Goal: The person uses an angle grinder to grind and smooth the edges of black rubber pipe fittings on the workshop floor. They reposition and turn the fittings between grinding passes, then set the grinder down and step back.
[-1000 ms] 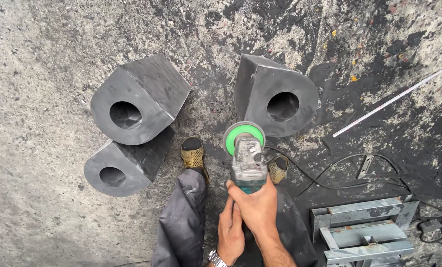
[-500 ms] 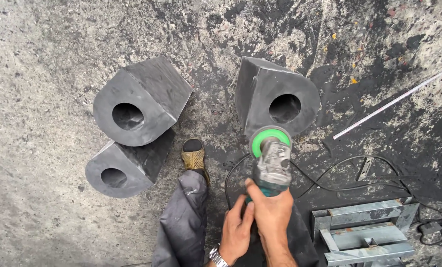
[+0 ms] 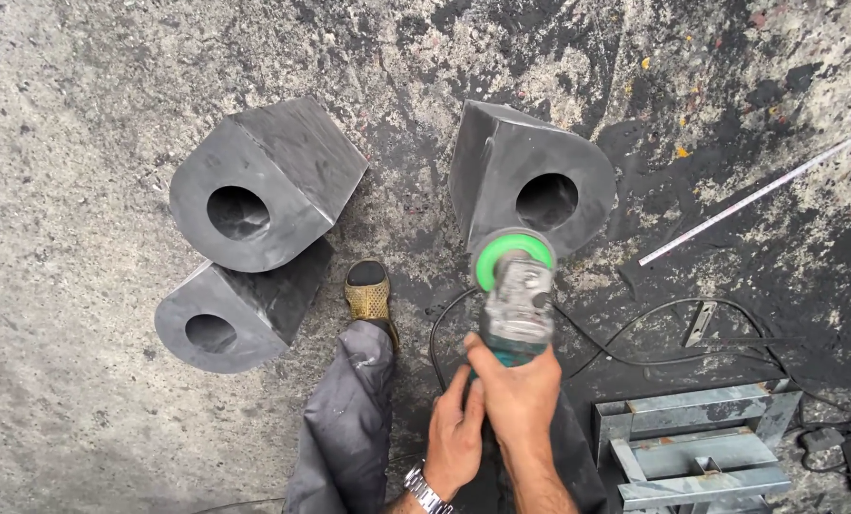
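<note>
I hold an angle grinder (image 3: 516, 295) with a green disc, its head close to the lower edge of a dark metal block (image 3: 525, 186) with a round hole. My right hand (image 3: 523, 395) grips the grinder's body from behind. My left hand (image 3: 454, 433), with a wristwatch, rests against the rear of the tool beside the right hand. Two more dark blocks with holes lie to the left, one (image 3: 264, 181) above the other (image 3: 230, 314).
My foot in a worn shoe (image 3: 368, 290) and grey trouser leg (image 3: 345, 419) stand between the blocks. A black cable (image 3: 663, 338) loops on the stained floor. A grey metal frame (image 3: 702, 447) sits lower right. A long thin metal strip (image 3: 759, 195) lies at right.
The grinder and both hands have moved right and slightly forward, from between the blocks to the lower edge of the right block. The blocks have not moved.
</note>
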